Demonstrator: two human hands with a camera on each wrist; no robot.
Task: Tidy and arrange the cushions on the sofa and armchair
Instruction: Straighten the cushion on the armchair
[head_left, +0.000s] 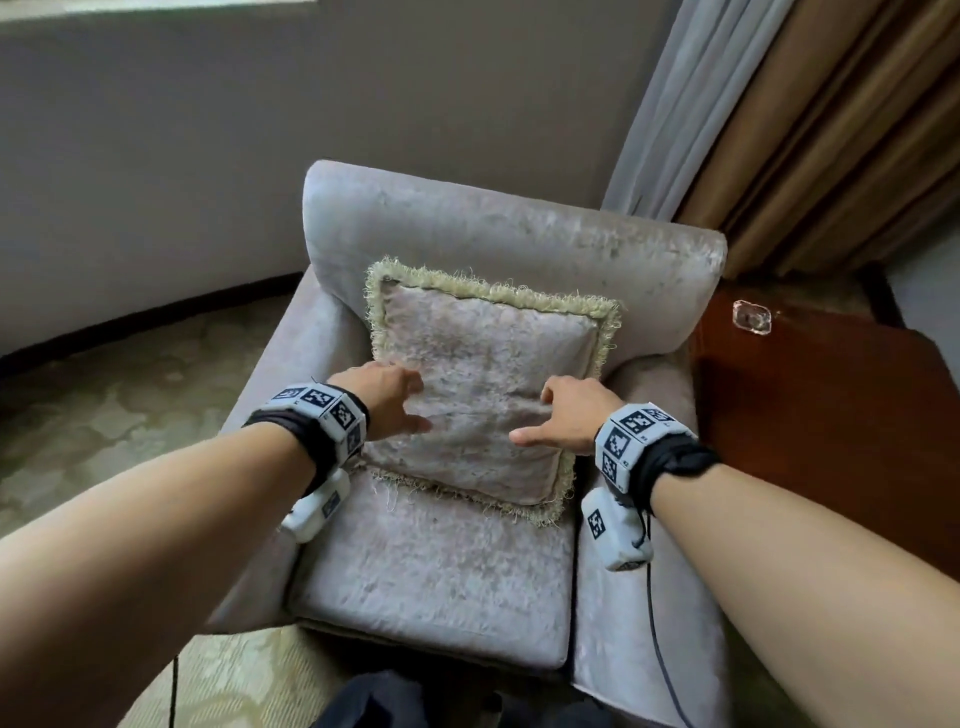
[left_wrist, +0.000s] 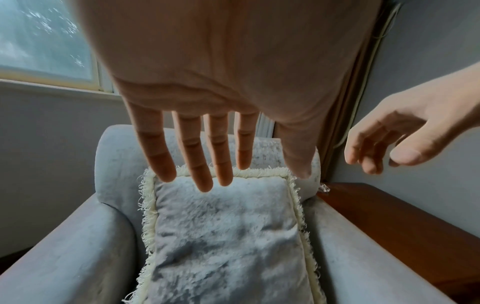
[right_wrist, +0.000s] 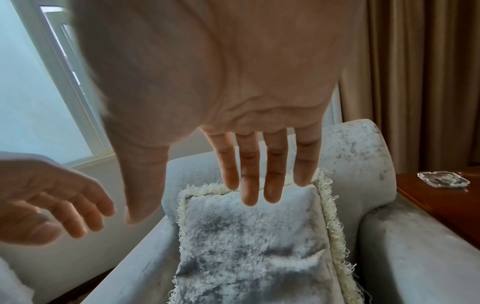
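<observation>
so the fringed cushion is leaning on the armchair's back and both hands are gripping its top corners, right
Not quite. The fringed cushion does lean on the armchair back, but the left hand and right hand grip nothing: both wrist views show open fingers over the cushion's front.

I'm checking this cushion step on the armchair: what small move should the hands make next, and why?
Probably lower both hands onto the cushion and smooth its face. The left hand and right hand are open over its front with fingers straight, gripping nothing. The cushion leans against the armchair back, roughly centred, but its lower face looks creased, so a press should suffice.
</observation>
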